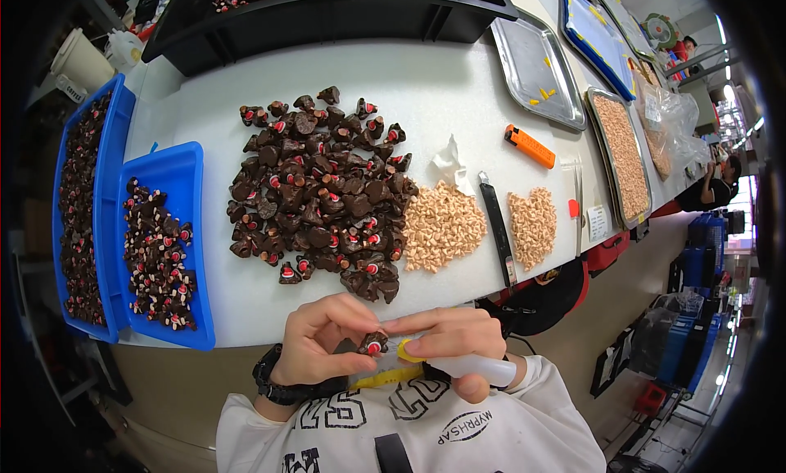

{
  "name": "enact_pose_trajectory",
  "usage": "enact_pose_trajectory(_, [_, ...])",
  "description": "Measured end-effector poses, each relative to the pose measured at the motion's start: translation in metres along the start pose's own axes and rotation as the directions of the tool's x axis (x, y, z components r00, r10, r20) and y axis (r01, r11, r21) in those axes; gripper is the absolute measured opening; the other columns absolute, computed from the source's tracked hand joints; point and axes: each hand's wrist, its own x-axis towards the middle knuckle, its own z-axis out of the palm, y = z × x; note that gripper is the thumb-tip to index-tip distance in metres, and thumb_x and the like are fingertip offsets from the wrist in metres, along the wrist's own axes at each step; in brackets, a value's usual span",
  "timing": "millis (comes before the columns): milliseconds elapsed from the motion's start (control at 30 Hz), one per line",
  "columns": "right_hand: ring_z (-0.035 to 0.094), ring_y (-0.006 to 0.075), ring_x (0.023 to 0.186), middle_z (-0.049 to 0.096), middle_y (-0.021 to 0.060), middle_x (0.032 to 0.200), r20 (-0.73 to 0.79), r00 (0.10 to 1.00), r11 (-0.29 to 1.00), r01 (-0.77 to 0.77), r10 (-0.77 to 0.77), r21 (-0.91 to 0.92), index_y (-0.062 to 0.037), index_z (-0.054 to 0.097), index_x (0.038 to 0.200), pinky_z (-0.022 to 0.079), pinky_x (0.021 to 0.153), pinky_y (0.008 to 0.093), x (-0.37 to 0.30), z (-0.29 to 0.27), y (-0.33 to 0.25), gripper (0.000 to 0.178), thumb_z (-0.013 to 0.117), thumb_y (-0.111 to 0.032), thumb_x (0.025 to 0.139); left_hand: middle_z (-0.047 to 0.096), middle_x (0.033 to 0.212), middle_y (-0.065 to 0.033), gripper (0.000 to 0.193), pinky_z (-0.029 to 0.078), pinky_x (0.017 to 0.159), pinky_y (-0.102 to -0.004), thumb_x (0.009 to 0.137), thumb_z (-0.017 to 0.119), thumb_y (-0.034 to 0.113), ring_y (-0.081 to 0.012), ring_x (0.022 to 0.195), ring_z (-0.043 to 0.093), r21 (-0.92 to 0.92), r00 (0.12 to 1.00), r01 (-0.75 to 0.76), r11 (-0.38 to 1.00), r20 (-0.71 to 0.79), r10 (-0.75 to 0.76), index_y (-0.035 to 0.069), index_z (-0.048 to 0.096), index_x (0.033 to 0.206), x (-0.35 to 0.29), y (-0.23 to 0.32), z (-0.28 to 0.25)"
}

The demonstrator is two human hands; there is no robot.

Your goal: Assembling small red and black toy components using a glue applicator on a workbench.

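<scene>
My left hand (pixel 321 342) pinches a small dark brown part with a red dot (pixel 372 343) just off the table's near edge. My right hand (pixel 455 342) grips a white squeeze bottle (pixel 479 367) with a yellow tip (pixel 406 351), and that tip sits against the part. A big heap of the same dark brown parts (pixel 319 195) lies on the white table (pixel 442 88) straight ahead. Right of it lie two piles of small tan pieces, one large (pixel 442 226) and one smaller (pixel 533 224).
Two blue trays hold dark parts at the left, one nearer (pixel 196 252) and one farther out (pixel 115 129). A black strip tool (pixel 498 227), orange lighter (pixel 530 146), crumpled tissue (pixel 450 164), tweezers (pixel 578 207), metal trays (pixel 536 68) and a black bin (pixel 344 19) are on the table. Another person (pixel 716 186) is at the far right.
</scene>
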Motion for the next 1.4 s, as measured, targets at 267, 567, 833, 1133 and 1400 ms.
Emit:
enact_pose_trajectory(267, [0.066,0.0359,0.082,0.063,0.0275,0.091,-0.051,0.999,1.000,-0.005,0.006,0.022,0.0072,0.060,0.092,0.055,0.064,0.0358,-0.0059,0.0028,0.0025,0.057,0.042,-0.047,0.090,0.056,0.100,-0.0147,0.039,0.051,0.074,-0.0261,0.069,0.076,-0.004,-0.0171,0.091,0.057,-0.015,1.000,0.002,1.000,0.004,-0.001,-0.004,0.057,0.103,0.0000,0.0004,0.0011])
enact_pose_trajectory(567, [0.066,0.0348,0.082,0.063,0.0271,0.092,-0.067,0.998,1.000,0.002,-0.001,0.009,0.0069,0.060,0.093,0.055,0.064,0.0347,-0.0055,0.0032,0.0028,0.058,0.042,-0.048,0.090,0.055,0.102,-0.0151,0.039,0.051,0.074,-0.0267,0.069,0.076,-0.004,-0.0172,0.091,0.058,-0.019,1.000,0.016,1.000,0.013,-0.016,-0.004,0.057,0.103,0.0004,0.0011,0.0007])
enact_pose_trajectory(833, [0.065,0.0349,0.083,0.063,0.0275,0.092,-0.060,0.998,1.000,-0.003,0.004,0.009,0.0072,0.060,0.092,0.055,0.065,0.0352,-0.0061,0.0031,0.0031,0.059,0.043,-0.049,0.089,0.056,0.101,-0.0146,0.038,0.050,0.074,-0.0264,0.070,0.076,-0.003,-0.0172,0.091,0.057,-0.018,1.000,0.018,1.000,0.018,-0.018,-0.004,0.057,0.103,0.0009,0.0002,-0.0002])
enact_pose_trajectory(1133, [0.066,0.0391,0.078,0.064,0.0231,0.075,-0.034,0.999,0.999,0.020,-0.021,-0.034,0.0074,0.056,0.090,0.057,0.057,0.0405,0.0006,0.0020,0.0012,0.064,0.035,-0.053,0.092,0.056,0.101,-0.0150,0.038,0.050,0.074,-0.0262,0.071,0.075,-0.004,-0.0177,0.092,0.057,-0.032,1.000,0.023,0.999,0.020,-0.022,-0.004,0.057,0.104,0.0014,0.0012,0.0009])
enact_pose_trajectory(1400, [0.066,0.0343,0.082,0.062,0.0289,0.093,-0.064,0.998,1.000,-0.003,0.004,0.019,0.0077,0.059,0.092,0.055,0.065,0.0347,-0.0073,0.0030,0.0042,0.061,0.043,-0.051,0.089,0.055,0.101,-0.0150,0.038,0.051,0.075,-0.0270,0.071,0.074,-0.004,-0.0178,0.092,0.057,-0.025,1.000,0.017,1.000,0.025,-0.017,-0.004,0.056,0.104,0.0012,0.0002,0.0002])
